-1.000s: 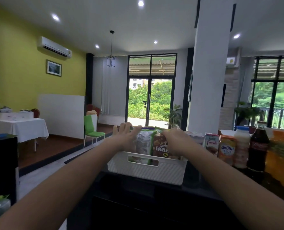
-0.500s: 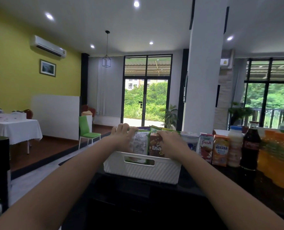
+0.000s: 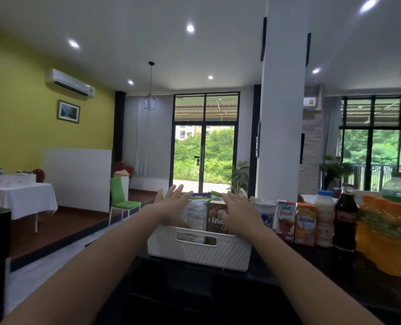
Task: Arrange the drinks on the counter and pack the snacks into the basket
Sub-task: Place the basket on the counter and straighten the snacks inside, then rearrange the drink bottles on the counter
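The dark counter (image 3: 335, 270) carries a white basket (image 3: 232, 252) with a slotted handle in its near wall, standing at the left end of the load. Just beside the basket on its right, a row of upright drinks runs to the right: a white tub (image 3: 266, 211), a red carton (image 3: 285, 221), an orange carton (image 3: 305, 227), a white bottle (image 3: 323, 219), a dark cola bottle (image 3: 345, 219) and a large orange bottle (image 3: 382, 233). At the right edge stands what appears to be a clear bottle (image 3: 399, 188), too blurred to confirm.
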Available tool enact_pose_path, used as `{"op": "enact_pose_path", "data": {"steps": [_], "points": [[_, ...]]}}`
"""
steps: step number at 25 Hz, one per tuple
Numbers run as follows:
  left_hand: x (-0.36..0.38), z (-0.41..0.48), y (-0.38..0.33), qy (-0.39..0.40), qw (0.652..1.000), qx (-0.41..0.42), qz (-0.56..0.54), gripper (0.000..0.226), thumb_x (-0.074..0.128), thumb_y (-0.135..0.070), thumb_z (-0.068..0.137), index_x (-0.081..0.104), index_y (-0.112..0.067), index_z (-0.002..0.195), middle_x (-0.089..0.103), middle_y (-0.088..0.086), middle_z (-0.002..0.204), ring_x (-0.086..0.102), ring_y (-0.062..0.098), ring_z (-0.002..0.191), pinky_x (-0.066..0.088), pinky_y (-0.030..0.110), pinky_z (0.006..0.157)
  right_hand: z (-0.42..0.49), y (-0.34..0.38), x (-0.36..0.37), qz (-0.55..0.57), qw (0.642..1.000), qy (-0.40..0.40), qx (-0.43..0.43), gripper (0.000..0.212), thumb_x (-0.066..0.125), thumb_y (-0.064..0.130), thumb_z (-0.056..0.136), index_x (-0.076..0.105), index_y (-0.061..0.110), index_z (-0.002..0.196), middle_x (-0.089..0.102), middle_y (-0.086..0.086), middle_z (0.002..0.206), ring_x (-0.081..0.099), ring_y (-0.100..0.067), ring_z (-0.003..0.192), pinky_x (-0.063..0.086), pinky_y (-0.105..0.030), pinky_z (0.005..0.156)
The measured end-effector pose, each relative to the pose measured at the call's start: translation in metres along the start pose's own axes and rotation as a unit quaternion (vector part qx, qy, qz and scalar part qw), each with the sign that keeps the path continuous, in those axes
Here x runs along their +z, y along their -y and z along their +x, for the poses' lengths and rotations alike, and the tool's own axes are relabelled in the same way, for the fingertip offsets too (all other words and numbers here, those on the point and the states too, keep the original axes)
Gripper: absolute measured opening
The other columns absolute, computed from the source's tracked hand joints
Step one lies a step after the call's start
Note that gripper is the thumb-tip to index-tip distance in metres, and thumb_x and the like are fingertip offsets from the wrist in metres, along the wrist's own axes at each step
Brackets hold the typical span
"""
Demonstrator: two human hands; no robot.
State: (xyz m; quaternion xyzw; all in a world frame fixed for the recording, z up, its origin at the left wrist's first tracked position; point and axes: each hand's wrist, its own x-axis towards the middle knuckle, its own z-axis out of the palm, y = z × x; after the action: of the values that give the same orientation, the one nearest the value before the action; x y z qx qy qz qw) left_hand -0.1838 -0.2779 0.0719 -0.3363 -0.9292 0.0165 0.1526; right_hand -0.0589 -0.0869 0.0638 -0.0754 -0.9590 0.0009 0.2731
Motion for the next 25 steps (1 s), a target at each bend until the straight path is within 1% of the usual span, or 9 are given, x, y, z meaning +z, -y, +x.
{"op": "enact_pose_path", "data": {"steps": [2,6,11,13,15,18,21,23,25], "points": [[-0.004,-0.005,0.001,-0.005,1.000,-0.017,-0.014,0.112,0.045,-0.083,0.070,-0.012,-0.029,0.149,-0.021,0.005,0.157,-0.021,0.027,0.143,-0.010,0.059,0.112,0.001,-0.001,0.001,0.000,1.000,-0.017,0.003,0.058,0.032,0.044,0.099,0.022,0.023,0.152,0.020,-0.001,0.161,0.013,-0.026,0.149,0.003,-0.053,0.118],[-0.008,-0.019,-0.003,-0.041,0.995,-0.058,-0.070,0.089,0.031,-0.068,0.088,-0.008,-0.018,0.150,-0.017,0.007,0.158,-0.015,0.026,0.145,-0.007,0.055,0.113,0.000,0.001,-0.003,0.037,0.999,-0.025,0.014,0.057,0.024,0.046,0.101,0.025,0.019,0.152,0.020,-0.002,0.161,0.012,-0.026,0.149,0.003,-0.051,0.119],[-0.011,-0.036,-0.022,-0.064,0.993,-0.075,-0.063,0.073,0.020,-0.057,0.096,-0.006,-0.015,0.150,-0.013,0.010,0.158,-0.011,0.026,0.146,-0.007,0.054,0.113,-0.015,-0.010,-0.017,0.053,0.997,-0.030,0.041,0.057,0.022,0.043,0.101,0.029,0.015,0.150,0.024,-0.006,0.159,0.019,-0.028,0.147,0.017,-0.051,0.118],[-0.018,-0.039,-0.041,-0.064,0.995,-0.068,-0.047,0.071,0.018,-0.055,0.097,-0.006,-0.013,0.150,-0.011,0.012,0.158,-0.009,0.027,0.146,-0.004,0.055,0.115,-0.028,-0.028,-0.029,0.021,0.998,-0.006,0.058,0.053,0.023,0.041,0.102,0.038,0.014,0.145,0.029,-0.009,0.157,0.025,-0.031,0.144,0.022,-0.053,0.116],[-0.025,-0.041,-0.064,-0.068,0.995,-0.057,-0.045,0.072,0.019,-0.055,0.097,-0.005,-0.013,0.150,-0.011,0.012,0.158,-0.009,0.028,0.146,-0.002,0.056,0.115,-0.040,-0.051,-0.043,-0.007,0.996,0.028,0.080,0.046,0.028,0.035,0.101,0.047,0.013,0.136,0.040,-0.013,0.149,0.036,-0.034,0.136,0.032,-0.053,0.110],[-0.036,-0.038,-0.106,-0.075,0.995,-0.036,-0.056,0.073,0.020,-0.056,0.097,-0.006,-0.014,0.150,-0.013,0.010,0.157,-0.011,0.028,0.145,-0.006,0.055,0.114,-0.057,-0.091,-0.063,0.010,0.990,0.061,0.127,0.050,0.031,0.037,0.099,0.044,0.009,0.138,0.043,-0.016,0.144,0.041,-0.035,0.130,0.034,-0.051,0.108],[-0.047,-0.033,-0.165,-0.066,0.996,-0.001,-0.055,0.071,0.015,-0.055,0.097,-0.007,-0.013,0.150,-0.013,0.011,0.158,-0.011,0.027,0.145,-0.007,0.053,0.114,-0.087,-0.136,-0.079,0.041,0.984,0.069,0.158,0.059,0.039,0.046,0.097,0.039,0.008,0.142,0.035,-0.016,0.150,0.031,-0.036,0.139,0.025,-0.052,0.113],[-0.051,-0.033,-0.216,-0.059,0.996,0.020,-0.060,0.071,0.015,-0.055,0.097,-0.007,-0.012,0.150,-0.012,0.012,0.158,-0.011,0.028,0.145,-0.007,0.054,0.115,-0.111,-0.168,-0.091,0.026,0.983,0.089,0.158,0.064,0.036,0.048,0.098,0.029,0.010,0.149,0.021,-0.012,0.159,0.016,-0.035,0.146,0.014,-0.054,0.116],[-0.057,-0.033,-0.260,-0.051,0.996,0.043,-0.060,0.071,0.017,-0.054,0.097,-0.007,-0.013,0.150,-0.012,0.012,0.158,-0.009,0.029,0.145,-0.005,0.054,0.115,-0.128,-0.195,-0.101,0.008,0.982,0.086,0.165,0.066,0.033,0.048,0.099,0.020,0.013,0.153,0.010,-0.007,0.162,0.006,-0.033,0.149,0.009,-0.054,0.118]]}}
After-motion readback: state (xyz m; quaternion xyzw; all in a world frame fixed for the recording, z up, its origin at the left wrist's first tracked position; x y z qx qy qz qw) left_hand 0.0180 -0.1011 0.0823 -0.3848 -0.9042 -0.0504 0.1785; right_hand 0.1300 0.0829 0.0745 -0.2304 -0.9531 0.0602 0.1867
